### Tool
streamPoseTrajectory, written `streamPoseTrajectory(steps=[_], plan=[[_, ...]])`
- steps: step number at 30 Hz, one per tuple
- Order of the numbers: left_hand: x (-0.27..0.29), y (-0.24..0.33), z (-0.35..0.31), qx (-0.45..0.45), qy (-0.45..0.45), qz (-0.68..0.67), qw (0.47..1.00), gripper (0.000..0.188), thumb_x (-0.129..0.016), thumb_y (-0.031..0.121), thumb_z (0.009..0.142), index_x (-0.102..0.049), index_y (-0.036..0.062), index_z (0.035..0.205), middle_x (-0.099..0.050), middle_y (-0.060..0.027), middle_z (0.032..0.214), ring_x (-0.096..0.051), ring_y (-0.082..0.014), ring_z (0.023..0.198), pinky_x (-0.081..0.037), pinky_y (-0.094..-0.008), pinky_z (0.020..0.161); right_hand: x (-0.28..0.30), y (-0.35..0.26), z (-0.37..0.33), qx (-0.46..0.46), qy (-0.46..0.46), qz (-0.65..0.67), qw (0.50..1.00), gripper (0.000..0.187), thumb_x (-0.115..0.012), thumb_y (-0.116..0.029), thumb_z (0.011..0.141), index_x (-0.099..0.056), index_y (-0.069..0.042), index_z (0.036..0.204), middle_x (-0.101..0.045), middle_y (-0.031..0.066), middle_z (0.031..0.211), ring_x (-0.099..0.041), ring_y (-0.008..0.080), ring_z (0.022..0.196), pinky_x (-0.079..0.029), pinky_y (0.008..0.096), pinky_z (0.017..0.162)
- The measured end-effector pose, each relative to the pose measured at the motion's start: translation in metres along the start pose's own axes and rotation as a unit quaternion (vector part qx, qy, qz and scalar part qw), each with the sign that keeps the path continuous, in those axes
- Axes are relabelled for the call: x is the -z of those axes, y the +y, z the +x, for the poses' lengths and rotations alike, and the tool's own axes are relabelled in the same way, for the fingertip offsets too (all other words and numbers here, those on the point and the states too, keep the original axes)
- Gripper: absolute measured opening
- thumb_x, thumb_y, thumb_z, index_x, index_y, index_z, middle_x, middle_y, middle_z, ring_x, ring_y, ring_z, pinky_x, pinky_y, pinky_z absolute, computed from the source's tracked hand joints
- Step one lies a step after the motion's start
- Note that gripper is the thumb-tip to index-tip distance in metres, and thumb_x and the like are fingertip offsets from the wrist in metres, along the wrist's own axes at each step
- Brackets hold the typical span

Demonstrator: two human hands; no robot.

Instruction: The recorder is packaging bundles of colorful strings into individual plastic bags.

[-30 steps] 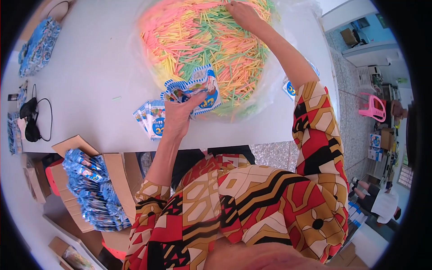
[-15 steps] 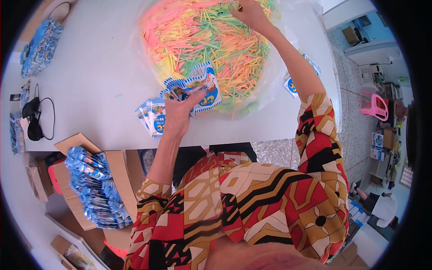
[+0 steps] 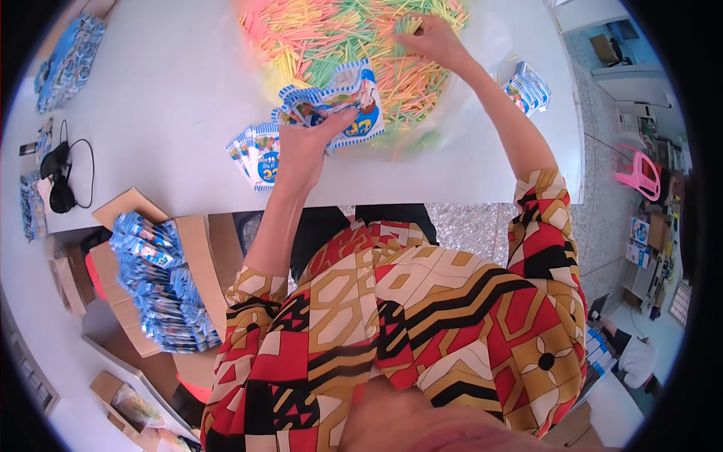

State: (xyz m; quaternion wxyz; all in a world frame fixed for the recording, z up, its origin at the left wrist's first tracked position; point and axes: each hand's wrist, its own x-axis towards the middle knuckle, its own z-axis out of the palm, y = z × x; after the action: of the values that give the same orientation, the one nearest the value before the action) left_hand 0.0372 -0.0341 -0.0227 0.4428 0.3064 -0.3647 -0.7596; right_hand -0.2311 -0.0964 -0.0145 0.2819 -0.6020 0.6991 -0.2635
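Note:
My left hand (image 3: 305, 151) is closed around an open blue-and-white snack packet (image 3: 367, 109), its thumb pressed on the front. Other packet edges crumple behind it, and I cannot tell how many are held. My right hand (image 3: 438, 45) pinches a small bundle of thin coloured sticks (image 3: 407, 25) over the right part of a large heap of pink, yellow, green and orange sticks (image 3: 354, 41). That heap lies on clear plastic sheeting. Beside my left wrist, several flat packets (image 3: 260, 154) are fanned out on the table. More packets (image 3: 529, 89) lie near my right forearm.
The white table (image 3: 173, 151) spans in front of me. At its left lie a stack of blue packets (image 3: 71, 64) and a black corded item (image 3: 60, 177). Below the edge, a cardboard box (image 3: 197, 260) holds many filled packets. A pink plastic stool (image 3: 640, 173) stands on the floor at right.
My right hand has drawn back from the heap's far edge toward me, with the bundle of sticks now showing in its fingers. The whole view has shifted, and the left hand still grips the packet.

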Motion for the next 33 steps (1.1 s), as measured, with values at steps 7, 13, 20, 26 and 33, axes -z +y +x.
streamPoseTrajectory(steps=[7,13,20,26,33], plan=[[-0.002,-0.008,0.001,-0.034,0.001,0.042,0.999,0.028,-0.073,-0.001,0.074,-0.062,-0.001,0.1,-0.067,-0.0071,0.094,-0.064,-0.0129,0.082,-0.052,-0.0276,0.075,0.03,-0.061,-0.049,0.125,0.113,0.197,0.966,0.014,-0.066,-0.012,0.082,-0.06,-0.002,0.091,-0.061,0.0012,0.069,-0.056,0.0067,0.059,-0.047,0.0209,0.053],[0.0,-0.017,0.003,-0.069,0.009,0.083,0.994,0.021,-0.075,0.002,0.073,-0.065,0.0007,0.091,-0.066,-0.0042,0.084,-0.061,-0.0083,0.073,-0.05,-0.0233,0.067,0.024,-0.106,-0.086,0.215,0.048,0.273,0.937,0.01,-0.068,-0.005,0.08,-0.061,-0.004,0.088,-0.062,0.003,0.08,-0.056,0.0075,0.067,-0.045,0.0205,0.059],[-0.01,-0.013,-0.001,-0.075,0.004,0.089,0.993,0.02,-0.076,0.006,0.073,-0.066,0.0007,0.09,-0.066,-0.0024,0.084,-0.06,-0.0059,0.073,-0.048,-0.0209,0.066,-0.002,-0.084,-0.049,0.682,0.117,0.211,0.69,0.013,-0.068,-0.005,0.079,-0.061,0.0,0.089,-0.062,0.0067,0.083,-0.057,0.0117,0.078,-0.047,0.0264,0.066],[-0.012,-0.01,-0.002,-0.083,-0.002,0.109,0.991,0.019,-0.075,0.006,0.075,-0.066,0.001,0.09,-0.066,-0.0015,0.083,-0.059,-0.0054,0.072,-0.048,-0.0211,0.065,0.011,-0.105,-0.105,0.48,0.043,-0.041,0.875,0.016,-0.07,0.001,0.075,-0.063,-0.002,0.089,-0.062,0.0089,0.086,-0.062,0.023,0.078,-0.049,0.0274,0.066],[-0.008,-0.011,-0.001,-0.102,-0.021,0.14,0.985,0.015,-0.073,0.005,0.077,-0.067,0.0018,0.091,-0.067,-0.0012,0.082,-0.059,-0.005,0.072,-0.047,-0.0199,0.064,0.022,-0.126,-0.104,0.242,-0.095,0.061,0.964,0.013,-0.066,-0.006,0.081,-0.061,-0.001,0.092,-0.062,0.0063,0.084,-0.058,0.0115,0.076,-0.047,0.0249,0.065]])
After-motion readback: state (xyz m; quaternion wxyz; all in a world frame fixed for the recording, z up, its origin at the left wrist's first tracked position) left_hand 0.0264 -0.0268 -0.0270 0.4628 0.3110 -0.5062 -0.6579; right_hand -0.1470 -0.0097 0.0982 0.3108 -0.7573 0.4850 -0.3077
